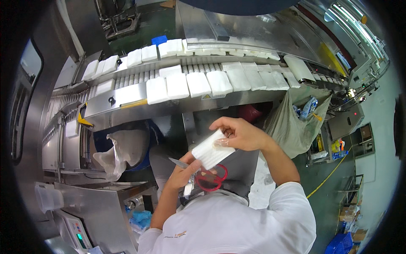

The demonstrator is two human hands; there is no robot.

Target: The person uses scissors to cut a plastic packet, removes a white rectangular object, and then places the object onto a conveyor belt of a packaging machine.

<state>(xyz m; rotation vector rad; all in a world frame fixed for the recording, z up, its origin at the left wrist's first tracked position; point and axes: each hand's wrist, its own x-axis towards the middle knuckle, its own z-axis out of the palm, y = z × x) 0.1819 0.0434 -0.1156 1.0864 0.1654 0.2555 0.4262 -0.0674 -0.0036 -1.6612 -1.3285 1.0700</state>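
Steel conveyor lanes [127, 78] loaded with white wrapped packs [198, 84] fill the upper view at twelve o'clock. Below them, a white pack [210, 151] is held at centre, pinched by the right hand [239, 133], whose wrist is bent inward with its grip clamped on the pack's upper edge. Red-handled scissors [207, 177] are gripped by the left hand [184, 171], blades pointing toward ten o'clock, just under the pack.
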